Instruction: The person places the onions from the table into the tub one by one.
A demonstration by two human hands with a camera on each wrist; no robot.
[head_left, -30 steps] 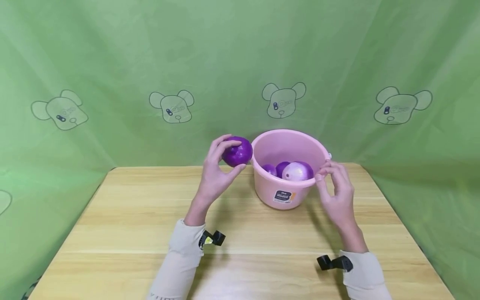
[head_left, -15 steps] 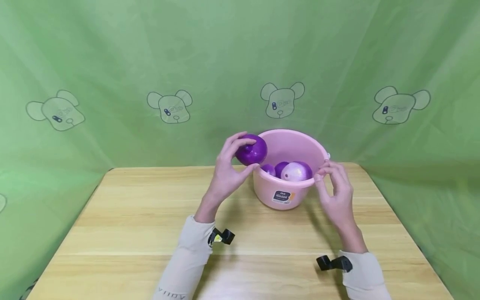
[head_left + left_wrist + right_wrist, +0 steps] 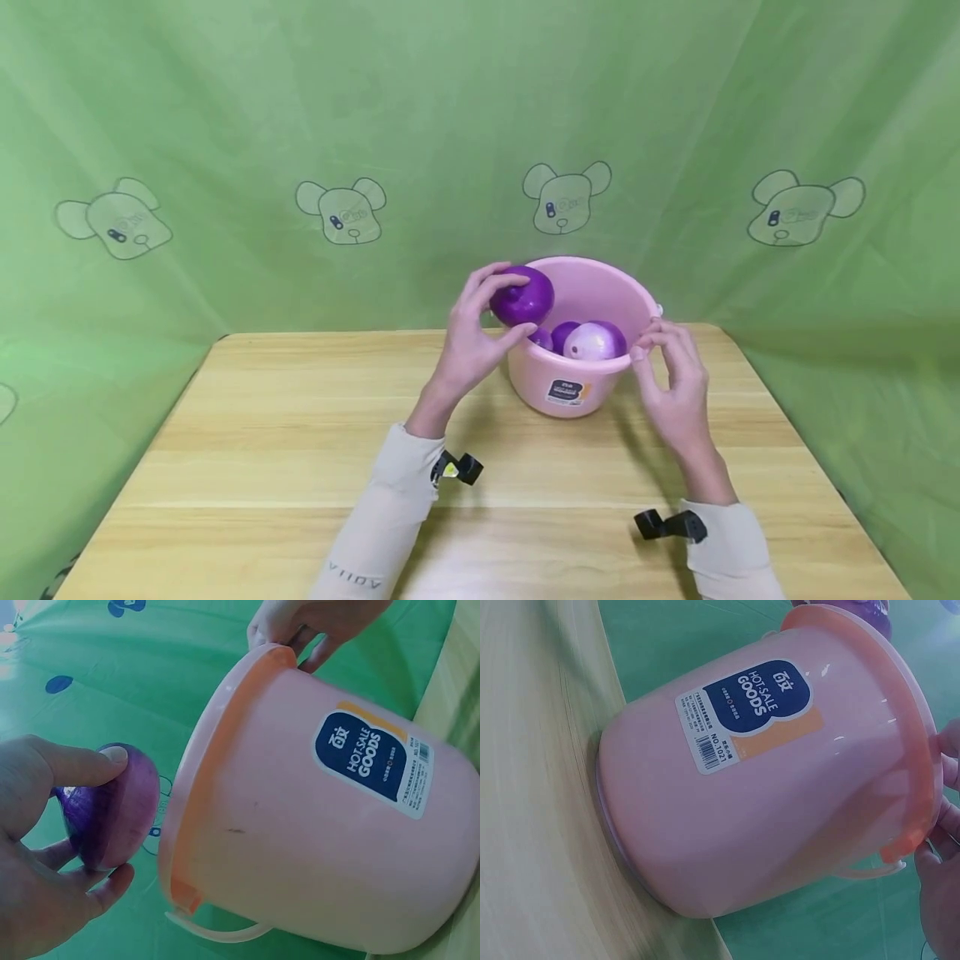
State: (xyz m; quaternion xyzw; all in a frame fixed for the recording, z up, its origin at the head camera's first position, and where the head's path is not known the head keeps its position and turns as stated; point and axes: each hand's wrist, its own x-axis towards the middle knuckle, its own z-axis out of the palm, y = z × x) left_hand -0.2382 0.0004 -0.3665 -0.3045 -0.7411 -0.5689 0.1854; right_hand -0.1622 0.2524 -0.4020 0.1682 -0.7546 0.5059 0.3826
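A shiny purple onion [image 3: 531,298] is held between the fingers and thumb of my left hand [image 3: 474,342], over the left rim of a pink bucket [image 3: 558,371]. In the left wrist view the onion [image 3: 124,806] stands just outside the bucket mouth, apart from the rim. My right hand [image 3: 678,383] pinches the bucket's right rim, fingers and thumb on either side of it. Inside the bucket lie several onions; a pale-and-purple onion [image 3: 594,342] is the most visible, and the lower parts of the others are hidden by the front wall.
The bucket stands upright on a light wooden table [image 3: 300,450], near its back edge. A green curtain [image 3: 442,125] printed with bear heads hangs behind and at both sides. A white bucket handle [image 3: 225,930] hangs down outside the bucket.
My left hand has carried the onion to the right, from beside the bucket to over its left rim. The right hand and the bucket stay in place.
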